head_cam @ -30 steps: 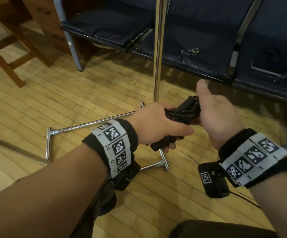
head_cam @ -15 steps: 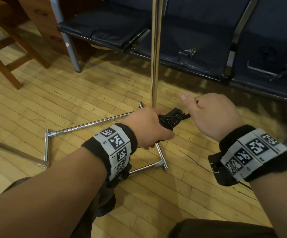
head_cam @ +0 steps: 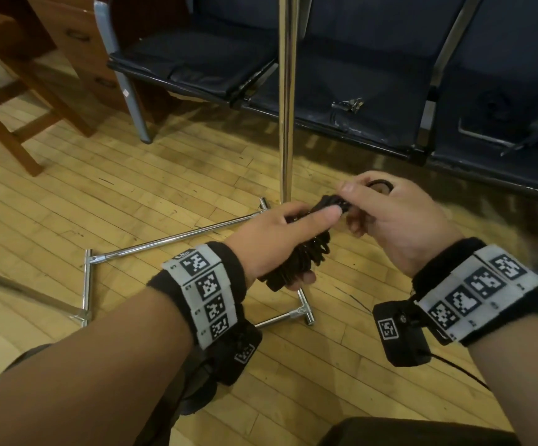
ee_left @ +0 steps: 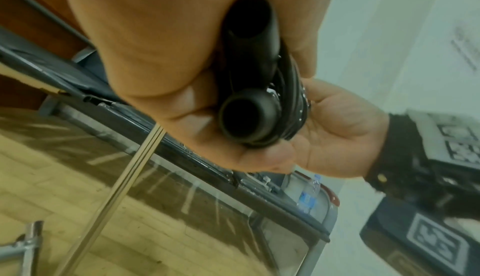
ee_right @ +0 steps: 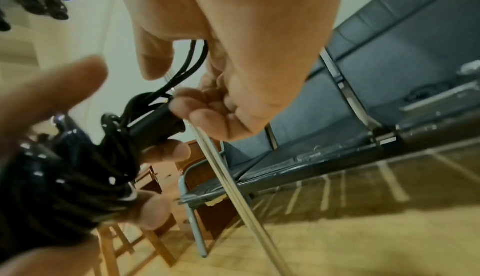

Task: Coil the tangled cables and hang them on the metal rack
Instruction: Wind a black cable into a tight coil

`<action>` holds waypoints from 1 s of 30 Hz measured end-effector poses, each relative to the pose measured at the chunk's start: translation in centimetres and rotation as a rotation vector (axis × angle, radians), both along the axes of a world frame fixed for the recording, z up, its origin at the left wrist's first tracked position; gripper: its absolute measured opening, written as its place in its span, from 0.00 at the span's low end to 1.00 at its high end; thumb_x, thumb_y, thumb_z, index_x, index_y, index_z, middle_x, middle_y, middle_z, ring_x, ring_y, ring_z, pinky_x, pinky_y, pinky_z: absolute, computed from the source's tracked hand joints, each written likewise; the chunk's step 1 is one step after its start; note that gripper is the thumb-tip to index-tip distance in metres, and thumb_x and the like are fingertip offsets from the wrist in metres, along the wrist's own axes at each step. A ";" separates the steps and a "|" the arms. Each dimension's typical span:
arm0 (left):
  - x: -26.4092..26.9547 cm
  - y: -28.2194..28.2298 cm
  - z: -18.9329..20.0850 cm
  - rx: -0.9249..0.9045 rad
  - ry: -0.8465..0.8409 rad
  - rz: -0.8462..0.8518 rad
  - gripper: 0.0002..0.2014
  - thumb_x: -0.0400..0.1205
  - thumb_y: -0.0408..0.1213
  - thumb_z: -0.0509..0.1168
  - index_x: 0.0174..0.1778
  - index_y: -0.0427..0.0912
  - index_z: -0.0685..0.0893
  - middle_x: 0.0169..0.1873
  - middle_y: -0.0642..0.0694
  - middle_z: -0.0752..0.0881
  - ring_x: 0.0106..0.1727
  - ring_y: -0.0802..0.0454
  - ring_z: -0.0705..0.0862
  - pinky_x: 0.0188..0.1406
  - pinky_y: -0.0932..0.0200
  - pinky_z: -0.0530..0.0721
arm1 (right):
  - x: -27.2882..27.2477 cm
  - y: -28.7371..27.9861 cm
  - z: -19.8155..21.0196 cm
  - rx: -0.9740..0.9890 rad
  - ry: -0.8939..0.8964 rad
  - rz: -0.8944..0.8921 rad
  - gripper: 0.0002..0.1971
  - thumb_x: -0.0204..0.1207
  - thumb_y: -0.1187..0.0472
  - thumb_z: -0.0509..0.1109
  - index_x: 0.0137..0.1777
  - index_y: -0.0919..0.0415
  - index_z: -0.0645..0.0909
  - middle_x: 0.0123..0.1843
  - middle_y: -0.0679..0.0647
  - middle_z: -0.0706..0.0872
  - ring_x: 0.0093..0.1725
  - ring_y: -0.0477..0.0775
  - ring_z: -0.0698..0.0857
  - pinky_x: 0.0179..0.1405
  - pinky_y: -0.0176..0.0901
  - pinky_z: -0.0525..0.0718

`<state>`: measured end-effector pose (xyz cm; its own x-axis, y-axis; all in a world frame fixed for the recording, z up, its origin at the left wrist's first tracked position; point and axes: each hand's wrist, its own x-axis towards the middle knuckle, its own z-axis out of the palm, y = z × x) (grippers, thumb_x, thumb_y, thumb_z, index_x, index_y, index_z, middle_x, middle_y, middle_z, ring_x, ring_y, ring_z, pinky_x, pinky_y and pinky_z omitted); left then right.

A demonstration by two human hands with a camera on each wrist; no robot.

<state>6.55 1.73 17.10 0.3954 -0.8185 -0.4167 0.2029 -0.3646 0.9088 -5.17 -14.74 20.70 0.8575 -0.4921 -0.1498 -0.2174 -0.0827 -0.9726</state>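
Directly ahead of the hands stands the metal rack, its upright chrome pole rising from a tubular base that lies on the wooden floor. Behind the pole runs a row of dark padded seats; a wooden stool stands at the far left. The pole is just beyond the hands and nothing lies between.

The left hand is held palm inward, its fingers wrapped round the middle of the black cable bundle, thumb laid along the top. The right hand sits just beside it, knuckles up, fingers curled, pinching the strands that lead out of the bundle's upper end; a small loop of cable shows above its fingers.

The bundle is held in the air above the rack's base. Its long axis slants from lower left, under the left palm, up and right toward the right hand. In the left wrist view a round black plug end faces the camera.
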 end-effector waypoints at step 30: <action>-0.4 1.1 3.7 -0.254 -0.111 0.020 0.20 0.80 0.54 0.77 0.68 0.57 0.88 0.62 0.46 0.94 0.67 0.45 0.91 0.76 0.35 0.82 | -0.8 1.7 6.5 -0.112 -0.111 0.026 0.08 0.85 0.63 0.71 0.51 0.66 0.90 0.36 0.54 0.88 0.33 0.49 0.84 0.32 0.39 0.86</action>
